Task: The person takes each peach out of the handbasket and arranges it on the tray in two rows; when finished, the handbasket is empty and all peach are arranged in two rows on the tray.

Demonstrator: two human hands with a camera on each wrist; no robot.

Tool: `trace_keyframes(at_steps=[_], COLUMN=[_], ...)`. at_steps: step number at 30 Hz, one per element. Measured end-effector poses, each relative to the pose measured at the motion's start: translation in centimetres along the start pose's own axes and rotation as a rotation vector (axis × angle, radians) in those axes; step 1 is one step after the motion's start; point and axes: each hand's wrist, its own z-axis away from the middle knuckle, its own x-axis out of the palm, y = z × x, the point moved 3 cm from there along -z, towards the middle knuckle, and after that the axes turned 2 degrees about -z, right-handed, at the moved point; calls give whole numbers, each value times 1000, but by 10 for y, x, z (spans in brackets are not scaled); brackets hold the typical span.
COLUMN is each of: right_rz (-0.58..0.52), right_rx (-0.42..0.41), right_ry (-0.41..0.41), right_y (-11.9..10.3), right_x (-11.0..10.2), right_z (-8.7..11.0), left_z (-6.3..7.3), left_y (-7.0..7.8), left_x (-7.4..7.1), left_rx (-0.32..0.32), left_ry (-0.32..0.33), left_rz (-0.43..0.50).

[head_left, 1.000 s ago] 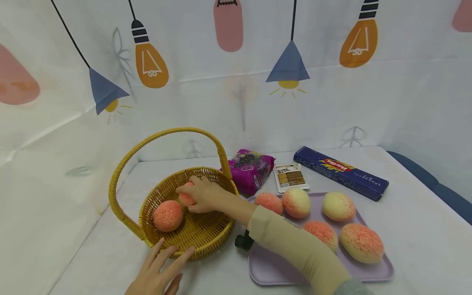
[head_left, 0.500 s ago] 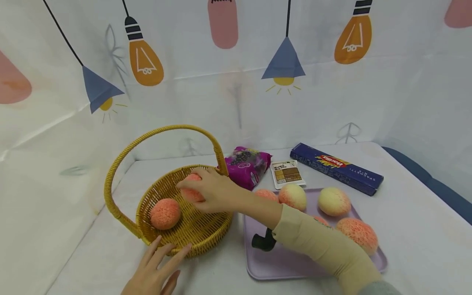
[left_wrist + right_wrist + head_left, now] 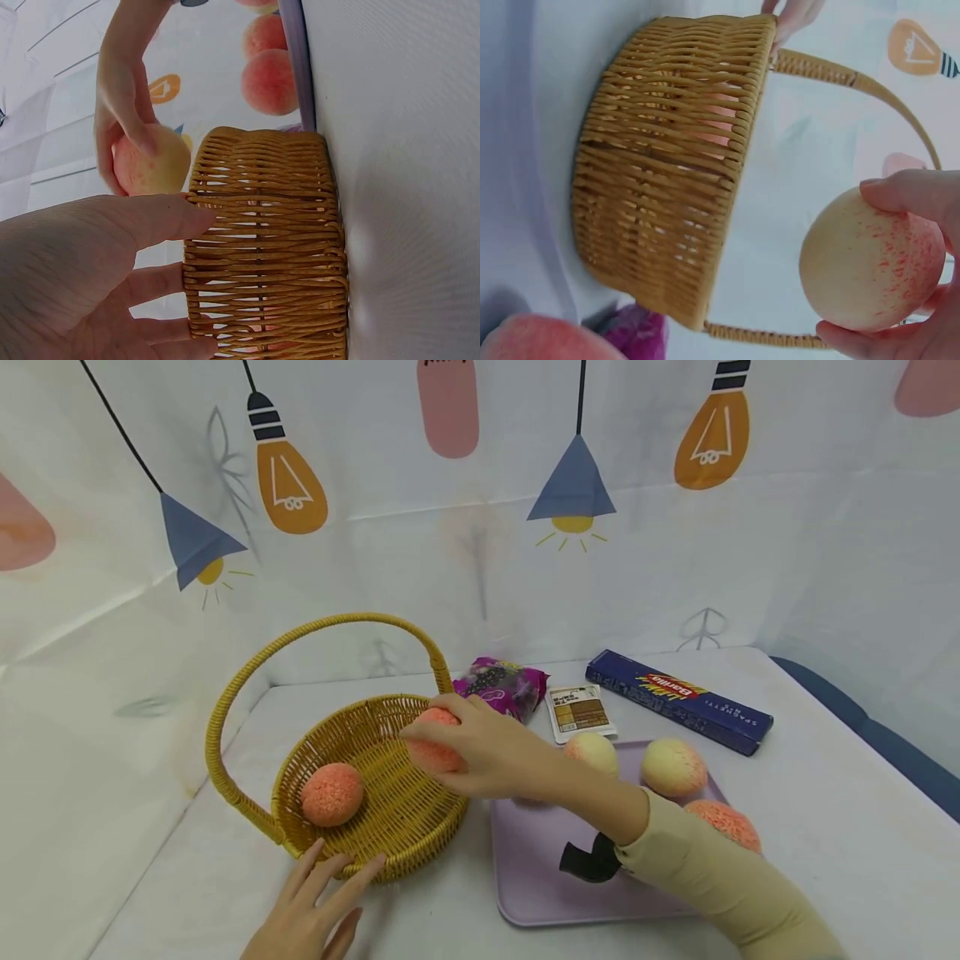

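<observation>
My right hand [image 3: 495, 747] grips a peach [image 3: 437, 742] by its sides, over the right rim of the wicker basket [image 3: 420, 852]. The right wrist view shows the held peach [image 3: 870, 262] apart from the basket, thumb on one side and fingers on the other. Another peach [image 3: 332, 795] lies inside the basket at the left. My left hand [image 3: 307, 902] rests its spread, fairly straight fingers on the near rim. In the left wrist view these fingers [image 3: 161, 217] touch the woven edge. My right forearm covers part of the purple tray [image 3: 540, 885].
Peaches [image 3: 673, 767] sit on the tray, some partly hidden. Behind stand a purple packet [image 3: 504, 685], a small white-and-brown sachet [image 3: 581, 712] and a blue spaghetti box [image 3: 678, 700]. The basket's tall handle [image 3: 326, 625] arches above it. A dark strap [image 3: 592, 860] crosses over the tray.
My right hand has lifted the peach up from inside the basket and carried it right, over the rim. My left hand stays at the near rim. The view has shifted slightly.
</observation>
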Motion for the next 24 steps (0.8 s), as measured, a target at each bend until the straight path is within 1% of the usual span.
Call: trace_keyframes(at_steps=[4,9,11,13,18,21,24], right_rz=[18,25,15,11,25,49,43], right_rx=[3,-37,-42,-30,45,63,47], right_ry=[7,35,33,31,-8,-39,-45], right_y=[3,5,7,8,14,17,19], right_x=[-5,-7,-7,-6,-6,-4,-1], right_z=[16,36,44,52,72,83,93], left_z=[-1,0,0,1,1,2,2], left_y=[0,0,0,0,0,0,-1], left_x=[0,0,0,0,0,1,2], left_rx=[0,2,0,-6,-21,-21,-13], left_ry=[-3,-11,-19,-30,-48,-29,-5], left_rz=[0,-2,-2,-7,-11,-5,1])
